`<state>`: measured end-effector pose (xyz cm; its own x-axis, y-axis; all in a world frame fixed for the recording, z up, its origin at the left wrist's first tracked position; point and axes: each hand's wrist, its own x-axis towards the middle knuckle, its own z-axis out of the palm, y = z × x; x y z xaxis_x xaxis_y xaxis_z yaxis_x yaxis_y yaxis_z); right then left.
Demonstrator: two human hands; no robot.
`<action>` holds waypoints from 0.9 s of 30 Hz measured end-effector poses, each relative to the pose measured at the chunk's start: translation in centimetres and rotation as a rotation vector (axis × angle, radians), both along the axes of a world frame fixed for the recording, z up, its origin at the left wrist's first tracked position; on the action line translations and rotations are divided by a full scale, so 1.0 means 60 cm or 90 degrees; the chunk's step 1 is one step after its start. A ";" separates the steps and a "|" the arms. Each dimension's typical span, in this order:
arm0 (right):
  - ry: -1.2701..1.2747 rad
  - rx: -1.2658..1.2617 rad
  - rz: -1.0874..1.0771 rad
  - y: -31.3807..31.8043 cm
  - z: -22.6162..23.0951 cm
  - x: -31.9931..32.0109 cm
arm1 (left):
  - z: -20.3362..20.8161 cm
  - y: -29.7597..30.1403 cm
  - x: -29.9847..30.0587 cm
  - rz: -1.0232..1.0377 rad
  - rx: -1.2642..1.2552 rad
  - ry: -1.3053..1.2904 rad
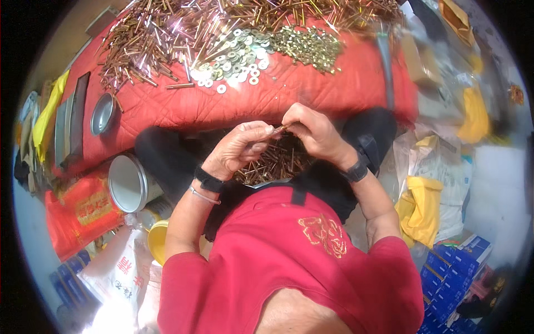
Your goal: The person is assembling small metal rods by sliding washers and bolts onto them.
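My left hand and my right hand meet above my lap, fingers pinched together. Between their fingertips is a small copper-coloured metal piece, mostly covered by the fingers, so its exact shape cannot be made out. Below the hands, between my legs, lies a heap of copper-coloured metal rods. On the red quilted cover ahead are a large pile of similar rods, a patch of silvery flat washers and a mound of small brass-coloured nuts.
A metal bowl rests at the cover's left edge. Left of my legs stand a round metal tin, a red bag and a white sack. To the right are a yellow bag and stacked blue boxes.
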<state>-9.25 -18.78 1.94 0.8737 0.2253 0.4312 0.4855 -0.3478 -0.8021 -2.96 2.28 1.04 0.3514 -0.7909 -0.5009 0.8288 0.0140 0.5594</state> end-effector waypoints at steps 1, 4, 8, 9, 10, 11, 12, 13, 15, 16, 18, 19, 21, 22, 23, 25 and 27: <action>-0.003 -0.010 -0.010 0.000 0.000 0.002 | -0.001 -0.003 -0.002 0.031 0.033 -0.063; 0.033 -0.062 -0.050 -0.002 -0.010 0.002 | -0.004 -0.010 -0.004 0.088 0.118 -0.248; 0.191 -0.098 -0.081 -0.006 -0.030 -0.004 | 0.009 -0.022 -0.027 0.108 0.215 -0.758; 0.255 -0.100 -0.079 -0.007 -0.028 -0.004 | 0.010 -0.021 -0.028 0.108 0.203 -0.718; 0.388 -0.026 -0.062 -0.010 -0.024 -0.003 | 0.010 -0.020 -0.029 0.109 0.192 -0.677; 0.519 0.050 -0.043 -0.014 -0.018 -0.001 | 0.009 -0.019 -0.029 0.108 0.181 -0.636; 0.645 0.126 -0.023 -0.016 -0.009 0.003 | 0.001 -0.020 -0.024 0.149 0.144 -0.591; 0.463 0.079 -0.061 -0.012 -0.016 0.004 | -0.004 -0.017 -0.022 0.157 0.147 -0.568; 0.097 -0.014 -0.132 0.006 -0.033 0.009 | -0.009 -0.015 -0.019 0.171 0.150 -0.521; 0.021 -0.047 -0.148 0.008 -0.033 0.011 | -0.011 -0.016 -0.018 0.174 0.143 -0.509; -0.001 -0.049 -0.159 0.014 -0.028 0.016 | -0.012 -0.021 -0.013 0.182 0.128 -0.488; -0.014 -0.050 -0.164 0.017 -0.025 0.018 | -0.012 -0.023 -0.013 0.179 0.145 -0.486; -0.032 -0.091 -0.190 0.023 -0.031 0.020 | -0.015 -0.027 -0.014 0.174 0.175 -0.491; -0.053 -0.114 -0.205 0.023 -0.031 0.027 | -0.018 -0.030 -0.014 0.181 0.164 -0.489; 0.042 -0.110 -0.206 0.022 -0.031 0.027 | -0.015 -0.028 -0.015 0.168 0.190 -0.503; 0.210 -0.014 -0.189 0.021 -0.009 0.027 | -0.010 -0.026 -0.020 0.182 0.186 -0.437; 0.043 -0.025 -0.211 0.027 -0.008 0.034 | -0.015 -0.028 -0.010 0.214 0.144 -0.413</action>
<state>-7.22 -17.17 1.43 0.9283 -0.0610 0.3669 0.2872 -0.5094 -0.8112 -3.59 0.63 0.14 0.8343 -0.4921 -0.2487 0.3044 0.0350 0.9519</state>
